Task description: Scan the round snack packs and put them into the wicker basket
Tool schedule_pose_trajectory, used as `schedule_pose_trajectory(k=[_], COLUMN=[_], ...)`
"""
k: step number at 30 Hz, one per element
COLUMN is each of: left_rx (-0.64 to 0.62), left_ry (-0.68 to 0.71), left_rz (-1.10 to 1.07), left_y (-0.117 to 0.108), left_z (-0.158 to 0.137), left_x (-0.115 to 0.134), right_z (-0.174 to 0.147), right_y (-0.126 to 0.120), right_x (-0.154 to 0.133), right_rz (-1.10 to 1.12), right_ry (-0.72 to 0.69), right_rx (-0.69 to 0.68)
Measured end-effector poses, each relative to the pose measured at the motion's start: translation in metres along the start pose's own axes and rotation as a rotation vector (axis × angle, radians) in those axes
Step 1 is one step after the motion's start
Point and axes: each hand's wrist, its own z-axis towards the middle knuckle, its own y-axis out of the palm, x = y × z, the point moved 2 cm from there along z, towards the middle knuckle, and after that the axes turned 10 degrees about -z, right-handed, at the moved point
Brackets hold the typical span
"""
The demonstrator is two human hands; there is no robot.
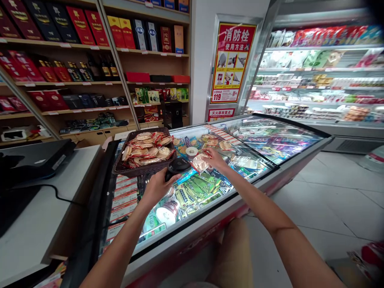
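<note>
My left hand (pixel 157 186) is wrapped round the handle of a black handheld barcode scanner (pixel 180 165), its rounded head pointing toward the right. In my right hand (pixel 215 159) is a flat round pastry packet (pixel 199 164) in a clear and red wrapper, pinched just right of the scanner's head. Both hands are over the glass top of a chest freezer (pixel 207 244). Left of the scanner, a dark woven basket (pixel 141 172) is heaped with similar wrapped pastries (pixel 145 150). A few more wrapped pastries (pixel 225 145) lie beyond my right hand.
Colourful frozen packs (pixel 195 190) show through the glass. At left stands a counter (pixel 69 192) with black equipment and a cable. Shelves of boxed goods (pixel 156 36) line the back wall, and a lit refrigerated display (pixel 318 80) stands at right. Tiled floor (pixel 327 192) lies beside the freezer.
</note>
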Motion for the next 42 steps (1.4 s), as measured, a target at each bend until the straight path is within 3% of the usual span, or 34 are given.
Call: schedule_pose_trajectory(k=[7,13,20,25,31,34,37,42], left_rx=[-0.030,-0.020,0.055,0.138,0.172,0.157,0.139,0.118], left_ry=[-0.013,-0.030,-0.050,-0.088,-0.185,-0.179,-0.136,-0.073], left_rz=[0.050,0.031,-0.014,-0.034,-0.057,-0.065,-0.080,-0.087], left_y=[0.014,0.007,-0.018,-0.049,-0.072,-0.072,-0.065,-0.044], left_z=[0.000,-0.004,-0.014,-0.027,-0.038,-0.035,-0.028,-0.010], left_x=[0.020,0.012,-0.031,-0.063,-0.074,-0.077,-0.079,-0.074], right_z=[-0.035,-0.035,-0.003,0.037,0.057,0.054,0.053,0.048], right_y=[-0.018,-0.006,0.044,0.094,0.138,0.132,0.108,0.061], right_x=[-0.004,-0.022,-0.047,-0.077,-0.094,-0.082,-0.058,0.005], right_rz=[0.093,0.129,0.256,0.355,-0.049,-0.183,-0.284,-0.650], right_ry=[-0.016,-0.016,0.072,0.074,-0.022,-0.043,-0.054,0.165], right_rx=[0.002,-0.041,-0.130,-0.079,-0.035,0.038,0.078,0.024])
